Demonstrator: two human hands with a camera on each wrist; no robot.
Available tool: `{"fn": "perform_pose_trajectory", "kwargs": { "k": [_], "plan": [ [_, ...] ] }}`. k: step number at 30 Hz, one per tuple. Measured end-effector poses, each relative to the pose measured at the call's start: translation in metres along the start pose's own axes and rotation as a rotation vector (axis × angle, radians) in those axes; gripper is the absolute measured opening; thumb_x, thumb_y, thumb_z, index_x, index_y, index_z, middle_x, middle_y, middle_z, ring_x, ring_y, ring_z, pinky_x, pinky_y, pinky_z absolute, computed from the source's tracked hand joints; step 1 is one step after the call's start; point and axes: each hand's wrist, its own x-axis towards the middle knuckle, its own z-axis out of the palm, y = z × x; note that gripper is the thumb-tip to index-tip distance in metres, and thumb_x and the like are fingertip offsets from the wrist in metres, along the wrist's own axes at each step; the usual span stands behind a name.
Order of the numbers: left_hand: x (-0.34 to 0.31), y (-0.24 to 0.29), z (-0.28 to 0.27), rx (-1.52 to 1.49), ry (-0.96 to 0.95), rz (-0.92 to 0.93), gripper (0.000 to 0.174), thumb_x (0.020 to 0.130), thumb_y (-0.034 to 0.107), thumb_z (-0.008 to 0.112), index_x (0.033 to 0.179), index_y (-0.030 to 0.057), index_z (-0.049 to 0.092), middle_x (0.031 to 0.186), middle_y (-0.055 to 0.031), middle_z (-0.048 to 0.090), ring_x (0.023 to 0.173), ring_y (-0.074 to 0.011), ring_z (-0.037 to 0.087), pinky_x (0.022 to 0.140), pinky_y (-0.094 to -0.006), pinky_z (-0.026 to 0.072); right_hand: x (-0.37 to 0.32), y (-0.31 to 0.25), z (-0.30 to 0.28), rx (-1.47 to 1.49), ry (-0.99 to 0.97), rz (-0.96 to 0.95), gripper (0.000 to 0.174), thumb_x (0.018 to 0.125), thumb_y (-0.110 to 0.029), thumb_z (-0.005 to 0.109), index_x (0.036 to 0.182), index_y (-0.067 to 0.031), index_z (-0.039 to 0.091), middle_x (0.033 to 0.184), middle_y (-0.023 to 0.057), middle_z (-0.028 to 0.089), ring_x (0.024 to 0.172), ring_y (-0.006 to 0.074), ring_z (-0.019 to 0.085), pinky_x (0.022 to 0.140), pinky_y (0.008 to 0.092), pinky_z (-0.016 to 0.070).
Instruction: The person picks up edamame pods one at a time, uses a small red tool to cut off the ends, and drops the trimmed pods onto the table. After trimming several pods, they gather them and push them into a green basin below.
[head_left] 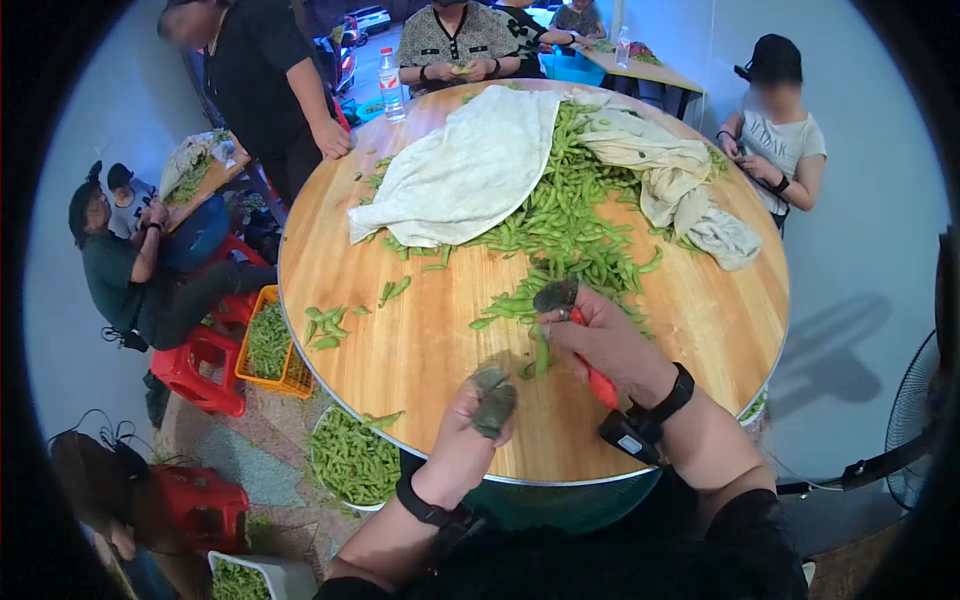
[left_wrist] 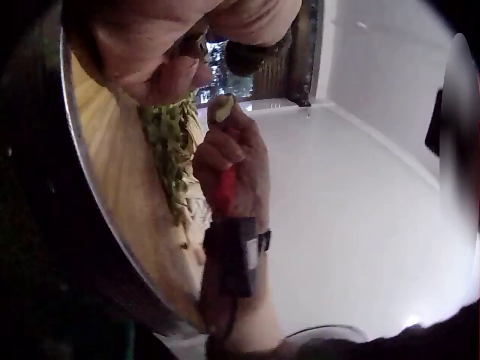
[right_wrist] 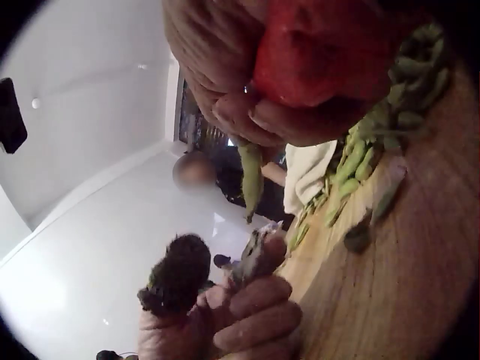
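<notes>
Over the table's near part, my left hand (head_left: 475,430) has dark covers on its thumb and a fingertip. In the right wrist view, that hand's thumb stands apart from its bent fingers, with nothing seen between them. My right hand (head_left: 610,345) grips a red-handled tool (head_left: 597,380) against the palm. A green pod (right_wrist: 251,180) hangs from its fingertips, above the left hand and not touching it. The left wrist view shows the red handle (left_wrist: 227,187) under the curled right fingers. Loose green pods (head_left: 570,200) lie heaped beyond the hands.
A white cloth (head_left: 460,165) and a beige cloth (head_left: 650,155) lie across the heap on the round table (head_left: 400,345). A water bottle (head_left: 391,85) stands at the far edge. A yellow crate (head_left: 290,375) and a tub of pods (head_left: 355,460) sit at left. Several people surround the tables.
</notes>
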Motion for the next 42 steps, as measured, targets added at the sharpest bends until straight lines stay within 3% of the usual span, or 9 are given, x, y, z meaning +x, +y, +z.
{"fn": "perform_pose_trajectory", "kwargs": {
  "k": [6,10,13,25,30,34,37,39,42],
  "plan": [
    [0.015,-0.015,0.012,0.49,-0.102,0.081,0.018,0.094,0.016,0.051,0.109,0.0068,0.055,0.085,0.0037,0.053,0.064,-0.0032,0.042,0.056,-0.0176,0.0329,-0.014,0.007,0.007,-0.027,-0.138,0.002,0.015,0.087,-0.01,0.056,0.101,-0.0064,0.049,0.077,0.0009,0.056,0.044,0.0068,0.048,0.04,0.0205,0.0393],
    [0.015,-0.016,0.022,0.35,-0.013,0.141,0.015,0.093,0.016,0.052,0.104,0.0061,0.056,0.083,0.0033,0.053,0.062,-0.0031,0.04,0.055,-0.0169,0.0308,-0.017,0.011,-0.015,-0.123,-0.065,0.032,0.013,0.087,-0.011,0.05,0.098,-0.0049,0.048,0.073,0.0021,0.055,0.045,0.0084,0.05,0.042,0.0213,0.0413],
    [0.009,-0.006,0.008,0.321,0.03,-0.1,0.014,0.093,0.015,0.053,0.101,0.0046,0.056,0.086,0.0026,0.054,0.068,-0.0028,0.044,0.059,-0.0163,0.034,-0.015,0.013,-0.021,-0.133,-0.198,0.083,0.012,0.086,-0.011,0.044,0.095,-0.0033,0.048,0.069,0.0028,0.054,0.046,0.0094,0.051,0.043,0.0223,0.0421],
    [0.011,-0.003,-0.003,0.844,-0.193,0.187,0.01,0.089,0.005,0.056,0.098,0.0025,0.057,0.091,0.0023,0.055,0.085,-0.0073,0.051,0.076,-0.0228,0.0429,-0.027,0.008,-0.012,-0.133,-0.43,0.124,0.011,0.087,-0.013,0.042,0.087,-0.0038,0.036,0.063,0.0038,0.047,0.044,0.0114,0.046,0.039,0.0261,0.0359],
    [0.01,0.009,-0.005,1.343,-0.298,0.464,0.017,0.081,0.0,0.06,0.098,0.001,0.057,0.09,-0.0106,0.059,0.082,-0.0239,0.061,0.074,-0.0297,0.0465,-0.028,0.01,-0.012,-0.313,-0.432,0.06,0.012,0.082,-0.005,0.036,0.095,-0.0047,0.038,0.065,0.0009,0.046,0.045,0.0088,0.046,0.039,0.0234,0.038],
    [0.001,0.014,0.006,1.597,-0.174,0.387,0.018,0.072,-0.004,0.058,0.09,0.0003,0.054,0.08,-0.0172,0.05,0.073,-0.0376,0.051,0.067,-0.0362,0.0452,-0.03,0.004,-0.007,-0.414,-0.406,0.001,0.009,0.086,-0.011,0.038,0.089,-0.0032,0.037,0.064,0.0036,0.046,0.044,0.0129,0.045,0.04,0.0268,0.0365],
    [0.0,0.014,-0.001,1.267,-0.277,0.413,0.017,0.078,0.0,0.058,0.095,0.0012,0.055,0.078,-0.0118,0.051,0.066,-0.0275,0.051,0.061,-0.0322,0.043,-0.031,-0.002,-0.008,-0.196,-0.464,0.214,0.008,0.086,-0.01,0.038,0.091,-0.0039,0.039,0.063,0.0028,0.046,0.042,0.0118,0.045,0.038,0.0258,0.0363],
    [-0.007,0.02,0.005,0.351,-0.152,-0.345,0.016,0.086,0.005,0.054,0.101,0.0002,0.055,0.079,-0.0051,0.051,0.061,-0.0141,0.047,0.056,-0.0251,0.0376,-0.031,-0.003,-0.01,-0.004,-0.57,0.224,0.01,0.086,-0.009,0.038,0.094,-0.0054,0.04,0.062,0.0018,0.046,0.04,0.0095,0.044,0.036,0.0235,0.0358],
    [-0.009,0.011,0.006,-0.234,-0.305,-0.419,0.02,0.092,0.011,0.049,0.107,-0.0023,0.053,0.076,0.0001,0.05,0.06,-0.0057,0.041,0.054,-0.0195,0.0313,-0.033,-0.006,-0.011,0.191,-0.601,0.285,0.011,0.087,-0.01,0.038,0.096,-0.0064,0.043,0.062,0.0009,0.046,0.039,0.0079,0.043,0.035,0.0213,0.036]
  ]
}}
